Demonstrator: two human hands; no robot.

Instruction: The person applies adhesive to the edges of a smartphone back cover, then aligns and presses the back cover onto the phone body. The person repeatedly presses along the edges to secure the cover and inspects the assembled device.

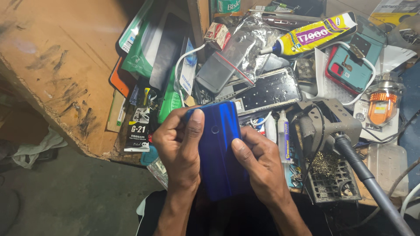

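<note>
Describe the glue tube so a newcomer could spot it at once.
Start at the blue phone held in both hands, then look up and right across the cluttered bench. The glue tube lies slanted near the top edge, above the teal phone case. It alone is bright yellow, with a purple label and a white nozzle.

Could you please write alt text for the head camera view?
Two bare hands, left hand and right hand, grip a glossy blue phone, back facing up, above a cluttered workbench with a yellow glue tube and soldering stand.

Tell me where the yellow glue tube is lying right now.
In the head view, the yellow glue tube lies at upper right on the cluttered bench, between the crinkled clear plastic bag and the teal phone case.
</note>
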